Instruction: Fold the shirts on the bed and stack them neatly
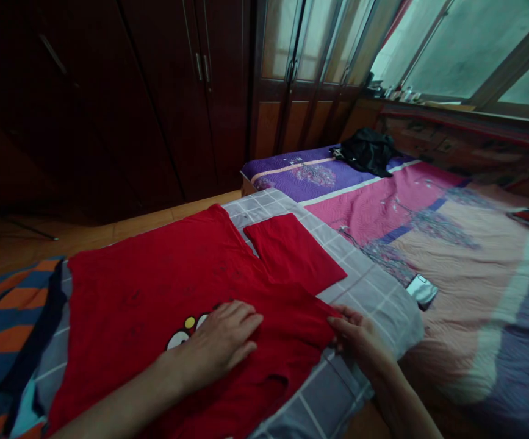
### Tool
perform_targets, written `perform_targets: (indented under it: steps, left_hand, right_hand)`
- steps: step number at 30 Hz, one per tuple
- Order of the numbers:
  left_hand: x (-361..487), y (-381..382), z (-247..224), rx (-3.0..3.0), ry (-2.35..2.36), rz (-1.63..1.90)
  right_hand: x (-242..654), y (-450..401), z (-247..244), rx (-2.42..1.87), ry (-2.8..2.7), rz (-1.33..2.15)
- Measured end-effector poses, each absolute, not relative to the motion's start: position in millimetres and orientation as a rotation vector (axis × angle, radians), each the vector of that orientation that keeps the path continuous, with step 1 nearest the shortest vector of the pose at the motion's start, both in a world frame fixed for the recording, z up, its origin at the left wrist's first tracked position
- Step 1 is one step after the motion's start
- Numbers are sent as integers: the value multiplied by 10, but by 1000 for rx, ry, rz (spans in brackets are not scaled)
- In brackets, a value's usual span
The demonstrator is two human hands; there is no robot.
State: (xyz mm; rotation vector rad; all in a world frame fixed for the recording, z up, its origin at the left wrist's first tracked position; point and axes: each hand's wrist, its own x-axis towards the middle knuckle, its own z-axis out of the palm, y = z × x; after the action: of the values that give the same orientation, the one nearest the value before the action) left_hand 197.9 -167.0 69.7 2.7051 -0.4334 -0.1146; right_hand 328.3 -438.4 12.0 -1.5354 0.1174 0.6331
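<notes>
A red T-shirt [154, 280] with a white, black and yellow cartoon print is spread over a grey checked cloth [360, 286]. My left hand [230, 335] rests palm down on the shirt beside the print, partly covering it, its fingers stretched out. At the right, my right hand [353, 329] pinches the tip of the shirt's sleeve between thumb and fingers. Just beyond the sleeve lies a flat, folded red cloth [296, 253], partly overlapped by the shirt.
An orange and blue striped garment [12, 317] lies at the left. To the right is a bed [465, 286] with a patchwork cover, bearing a phone [422, 289] and a dark garment [367, 149]. Dark wooden wardrobes [218, 97] line the back, and windows [465, 55] the right.
</notes>
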Motion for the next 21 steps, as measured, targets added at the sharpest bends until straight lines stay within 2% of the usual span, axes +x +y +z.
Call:
perform_targets:
  steps: [8,14,17,21]
  left_hand:
    - [1982,-2429,346,2685,-577,-324]
    - [2036,-2313,625,2344,-343,-514]
    - [2022,-2251,614,2266,-357,-563]
    - [2055,-2209,534,2263,-467,-420]
  right_hand:
    - [3249,-4256,218,-1630,109,679]
    - [3254,-4390,258,-1701,44,682]
    - [3216,-4425,191,-1807,-37,733]
    - [3183,-4416,112,-2058,-237,665]
